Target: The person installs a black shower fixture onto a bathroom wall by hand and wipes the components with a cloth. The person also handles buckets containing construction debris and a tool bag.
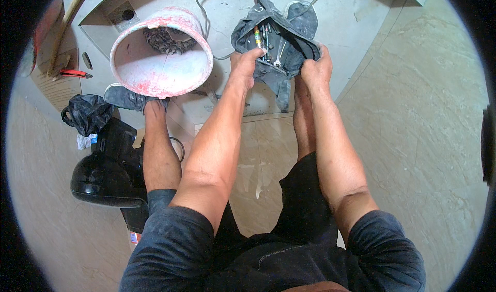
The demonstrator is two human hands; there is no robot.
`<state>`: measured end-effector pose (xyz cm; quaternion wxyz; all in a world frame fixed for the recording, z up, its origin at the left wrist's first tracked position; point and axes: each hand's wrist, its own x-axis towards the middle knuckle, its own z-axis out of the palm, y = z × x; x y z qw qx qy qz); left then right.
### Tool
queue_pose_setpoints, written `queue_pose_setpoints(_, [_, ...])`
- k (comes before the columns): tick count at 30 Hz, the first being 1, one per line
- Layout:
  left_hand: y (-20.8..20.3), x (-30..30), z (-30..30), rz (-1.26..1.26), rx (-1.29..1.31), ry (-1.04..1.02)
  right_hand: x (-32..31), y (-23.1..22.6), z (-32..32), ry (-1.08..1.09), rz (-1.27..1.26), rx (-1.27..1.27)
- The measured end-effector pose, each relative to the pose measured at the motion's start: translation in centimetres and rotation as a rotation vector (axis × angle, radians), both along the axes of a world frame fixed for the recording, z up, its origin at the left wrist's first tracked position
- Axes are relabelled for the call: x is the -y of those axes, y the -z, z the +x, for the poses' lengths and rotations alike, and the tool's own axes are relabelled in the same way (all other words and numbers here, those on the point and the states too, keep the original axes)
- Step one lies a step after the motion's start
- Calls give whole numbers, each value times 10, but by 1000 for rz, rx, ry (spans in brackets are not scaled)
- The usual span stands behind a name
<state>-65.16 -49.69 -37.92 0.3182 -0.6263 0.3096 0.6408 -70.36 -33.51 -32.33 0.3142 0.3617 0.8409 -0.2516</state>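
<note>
A grey, dusty fabric tool bag [272,76] hangs open in front of me, above the far floor. My left hand [245,64] is closed on the near left edge of its mouth, with the thumb over the rim. My right hand [316,67] grips the right edge, fingers wrapped round the cloth. Inside lie a metal wrench [279,54], a thin tube with a yellow and red label [258,35] and several other slim tools. The bottom of the bag is hidden.
Left of the bag, a white bucket [137,68] stained red lies tipped toward me, dark debris [168,40] inside. Further left are a red-handled tool [75,74], a wooden stick [66,26], a black plastic bag [90,113] and a glossy black case [106,178]. A grey cable [200,8] runs behind.
</note>
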Motion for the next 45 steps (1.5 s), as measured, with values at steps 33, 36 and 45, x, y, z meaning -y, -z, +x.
queue_pose_setpoints(33, [25,5,-46,-344,-216,580,20,-18,-35,91,-193,-259])
queue_pose_setpoints(36, [6,-6,-43,-373,-482,820,-4,1,-5,-181,-281,-227])
queue_pose_setpoints(45, [51,10,-32,-75,-308,888,38,42,10,-47,-160,259])
